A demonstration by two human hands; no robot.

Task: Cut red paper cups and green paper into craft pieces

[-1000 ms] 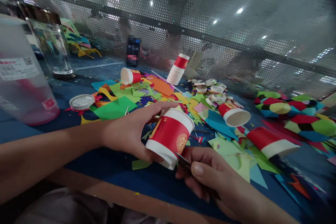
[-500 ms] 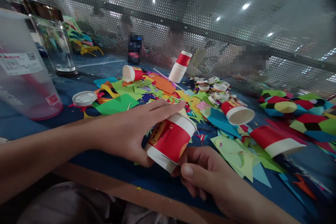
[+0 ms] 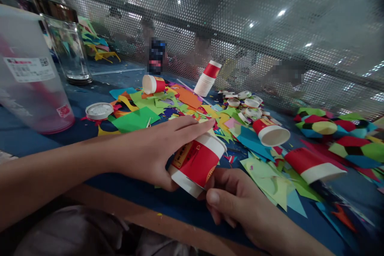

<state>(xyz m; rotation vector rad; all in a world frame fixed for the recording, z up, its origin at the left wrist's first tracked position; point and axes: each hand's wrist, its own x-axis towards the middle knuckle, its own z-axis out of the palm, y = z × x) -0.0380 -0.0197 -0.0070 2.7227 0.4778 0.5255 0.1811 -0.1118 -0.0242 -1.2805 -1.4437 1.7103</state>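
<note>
My left hand [image 3: 150, 150] is wrapped over a red and white paper cup [image 3: 199, 158], thumb on the near side and fingers across the top. The cup lies tilted just above the table's front edge, its rim toward the far right. A thin dark line, a slit or a slim blade, crosses the white band at its near end. At that line my right hand [image 3: 231, 196] has its fingers curled and pinched against the cup's lower right side. What sits between those fingertips, if anything, is hidden.
Coloured paper scraps [image 3: 162, 104] cover the blue table. Around them are a cup stack [image 3: 207, 79], loose paper cups [image 3: 271, 133], white round lids [image 3: 99, 111] and patchwork paper shapes [image 3: 324, 126]. A plastic cup [image 3: 33, 88] and glass bottle [image 3: 70, 48] stand left. A perforated screen [image 3: 240, 20] rises behind.
The view has shifted slightly, and the cup sits a little farther right in it. Both hands keep nearly the same hold and position on the cup.
</note>
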